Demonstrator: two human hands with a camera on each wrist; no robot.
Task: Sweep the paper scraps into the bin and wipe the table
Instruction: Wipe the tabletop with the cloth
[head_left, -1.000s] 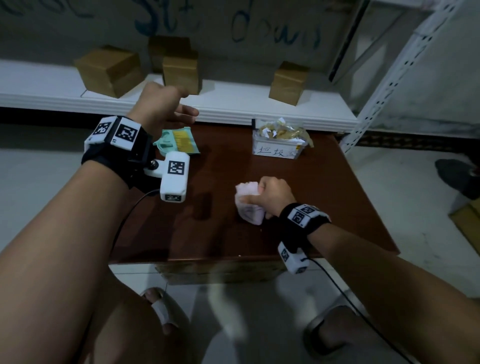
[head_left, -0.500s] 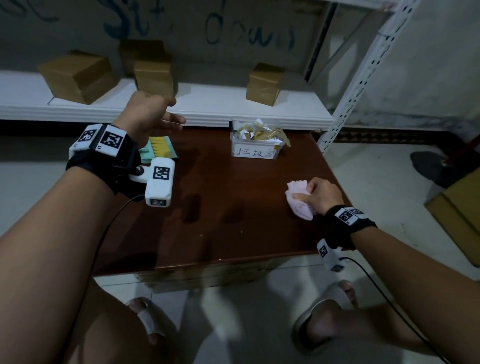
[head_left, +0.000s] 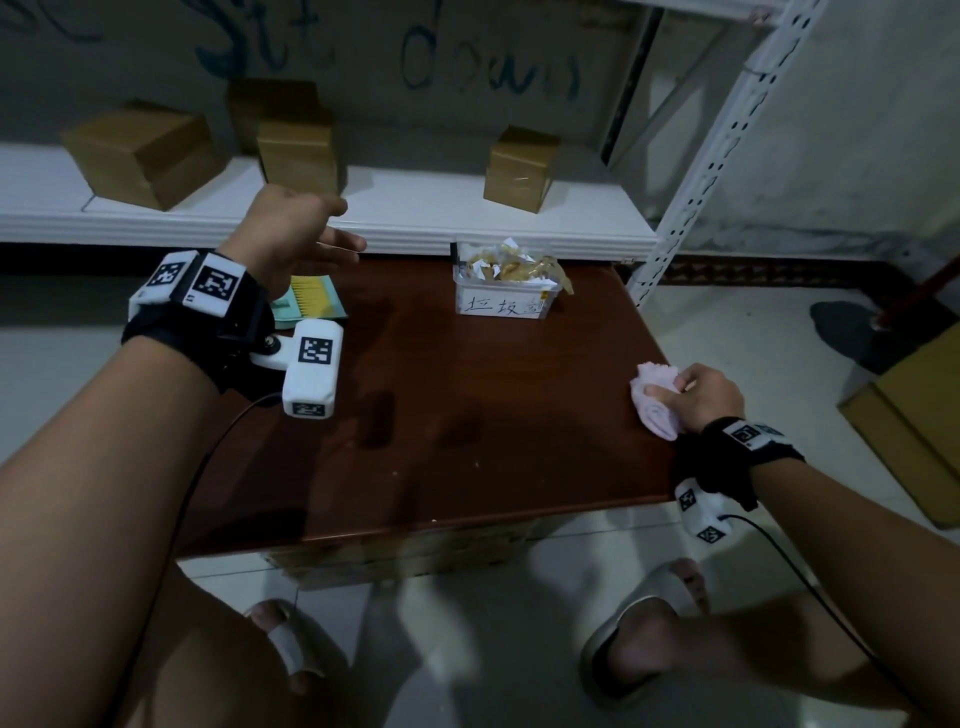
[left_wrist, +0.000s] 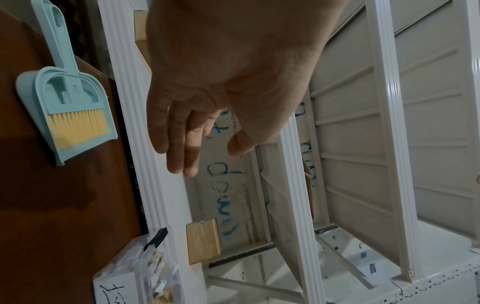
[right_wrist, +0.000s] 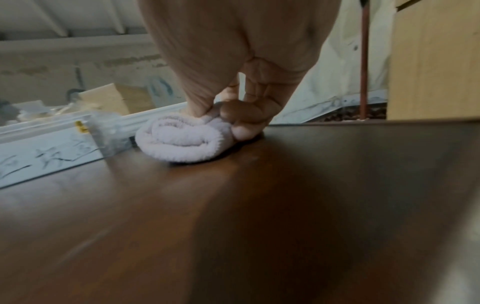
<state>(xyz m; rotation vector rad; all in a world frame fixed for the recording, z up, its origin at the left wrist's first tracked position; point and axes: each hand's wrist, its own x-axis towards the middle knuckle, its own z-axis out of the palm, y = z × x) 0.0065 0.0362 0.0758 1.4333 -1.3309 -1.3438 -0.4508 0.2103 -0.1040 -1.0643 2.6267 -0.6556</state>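
Cloth (head_left: 655, 405) is sitting at the right edge of the counter (head_left: 467, 441), right of centre in the head view, bunched into a roll under the right hand (head_left: 701, 397). That hand is pinching it, fingers (right_wrist: 249, 115) curled over the top and pressing it down onto the wood, as the right wrist view is showing. The roll's long axis is running roughly from the near edge toward the far one, so its broad side is facing left, across the unwiped bulk of the counter. The stretch that the wiping has yet to cover is therefore lying to the left of the right hand, toward the middle of the frame; a few pale specks are showing near the lower middle of the counter.

The left hand (head_left: 291, 234) is hovering in the upper left of the head view, above the far left corner, fingers (left_wrist: 179, 144) loosely straight and holding nothing. Below it the teal dustpan and brush (left_wrist: 70, 109) are lying flat. The bin (head_left: 506, 291), already holding paper scraps (head_left: 511, 267), is standing at the far edge, up and left of the cloth and well apart from it. The right hand is far nearer the cloth's work, so the next stroke is probably a leftward pull by that hand alone.
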